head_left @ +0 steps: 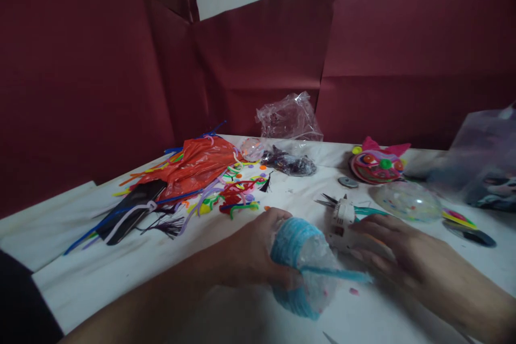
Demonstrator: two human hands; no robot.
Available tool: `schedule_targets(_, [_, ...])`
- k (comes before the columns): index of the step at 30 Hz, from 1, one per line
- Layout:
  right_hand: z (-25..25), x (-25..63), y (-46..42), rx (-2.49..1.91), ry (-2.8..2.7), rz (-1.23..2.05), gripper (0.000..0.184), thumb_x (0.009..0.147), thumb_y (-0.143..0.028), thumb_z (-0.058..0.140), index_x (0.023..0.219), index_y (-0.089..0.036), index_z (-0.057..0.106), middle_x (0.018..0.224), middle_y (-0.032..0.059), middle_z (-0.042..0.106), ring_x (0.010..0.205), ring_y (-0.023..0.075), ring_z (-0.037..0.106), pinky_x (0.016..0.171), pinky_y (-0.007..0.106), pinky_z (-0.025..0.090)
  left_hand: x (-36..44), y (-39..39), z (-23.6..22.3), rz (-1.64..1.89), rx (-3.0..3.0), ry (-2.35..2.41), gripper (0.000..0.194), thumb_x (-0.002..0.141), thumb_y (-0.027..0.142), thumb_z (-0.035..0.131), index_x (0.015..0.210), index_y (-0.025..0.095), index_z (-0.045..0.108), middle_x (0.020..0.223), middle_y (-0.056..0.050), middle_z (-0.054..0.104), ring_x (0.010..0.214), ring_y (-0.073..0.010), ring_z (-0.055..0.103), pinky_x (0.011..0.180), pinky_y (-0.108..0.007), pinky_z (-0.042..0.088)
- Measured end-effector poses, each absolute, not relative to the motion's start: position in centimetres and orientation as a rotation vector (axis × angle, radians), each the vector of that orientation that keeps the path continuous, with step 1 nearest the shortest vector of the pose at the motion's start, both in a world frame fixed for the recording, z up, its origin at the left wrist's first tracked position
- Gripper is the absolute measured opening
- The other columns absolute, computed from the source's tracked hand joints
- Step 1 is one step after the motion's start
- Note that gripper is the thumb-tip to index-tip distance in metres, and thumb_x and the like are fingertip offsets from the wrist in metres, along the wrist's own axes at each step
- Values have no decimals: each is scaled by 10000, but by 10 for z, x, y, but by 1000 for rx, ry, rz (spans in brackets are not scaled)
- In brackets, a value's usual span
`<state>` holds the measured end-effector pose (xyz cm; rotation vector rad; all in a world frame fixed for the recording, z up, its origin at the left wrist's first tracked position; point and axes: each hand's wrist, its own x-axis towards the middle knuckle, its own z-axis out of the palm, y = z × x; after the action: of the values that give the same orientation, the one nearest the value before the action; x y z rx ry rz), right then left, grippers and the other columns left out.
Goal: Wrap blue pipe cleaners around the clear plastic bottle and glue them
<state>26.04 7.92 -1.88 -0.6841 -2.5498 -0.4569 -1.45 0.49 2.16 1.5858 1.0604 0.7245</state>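
Two hands busy: left hand (258, 250) clamps the blue-wrapped clear ball (304, 266) at table centre-front; right hand (397, 247) rests loosely curled over the glue gun (342, 223) — glue sparingly, hold wrap taut.

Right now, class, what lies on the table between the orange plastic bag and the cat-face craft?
In the head view, a dark bundle in clear wrap lies between the orange plastic bag and the cat-face craft.

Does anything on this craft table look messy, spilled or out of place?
Yes: pipe cleaners and small colored bits lie scattered loosely across the white table beside the orange plastic bag, left of the left hand.
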Motion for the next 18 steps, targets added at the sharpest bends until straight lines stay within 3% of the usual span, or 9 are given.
schedule_targets(1, [-11, 258, 70, -628, -2559, -344, 291, 1039, -336, 246, 1139, -225, 495, 1061, 23, 482, 894, 168, 522, 644, 216, 506, -14, 5, 19, 732, 1584, 1052, 710, 556, 275, 758, 1158, 192, 390, 1074, -51, 528, 1017, -252, 507, 800, -357, 429])
schedule_targets(2, [-5, 256, 60, -568, -2560, -25, 303, 1066, -444, 277, 1136, -225, 474, 1050, 19, 483, 908, 161, 516, 665, 194, 505, -13, 5, 17, 736, 1589, 1052, 723, 554, 274, 760, 1167, 195, 385, 1082, -54, 526, 1022, -255, 504, 799, -358, 431])
schedule_targets(4, [4, 249, 42, -630, -2440, 179, 362, 1055, -563, 337, 1083, -224, 462, 1026, 13, 483, 897, 169, 513, 688, 193, 494, -11, 4, 13, 734, 1607, 1069, 756, 547, 276, 767, 1188, 200, 373, 1108, -66, 522, 1036, -263, 498, 799, -360, 433])
schedule_targets(15, [9, 226, 20, -352, -2440, 323, 318, 1106, -320, 293, 929, -194, 526, 848, 11, 481, 732, 153, 530, 627, 193, 456, -2, -10, 19, 674, 1708, 1189, 768, 522, 233, 771, 1202, 220, 415, 1143, -62, 517, 1034, -270, 497, 773, -343, 453])
schedule_targets(18, [7, 225, 20, -339, -2399, 377, 300, 1097, -281, 325, 913, -186, 542, 832, 22, 478, 719, 158, 524, 623, 202, 448, 0, -13, 23, 629, 1770, 1167, 734, 545, 235, 756, 1205, 213, 435, 1048, -33, 557, 946, -239, 536, 720, -304, 460])
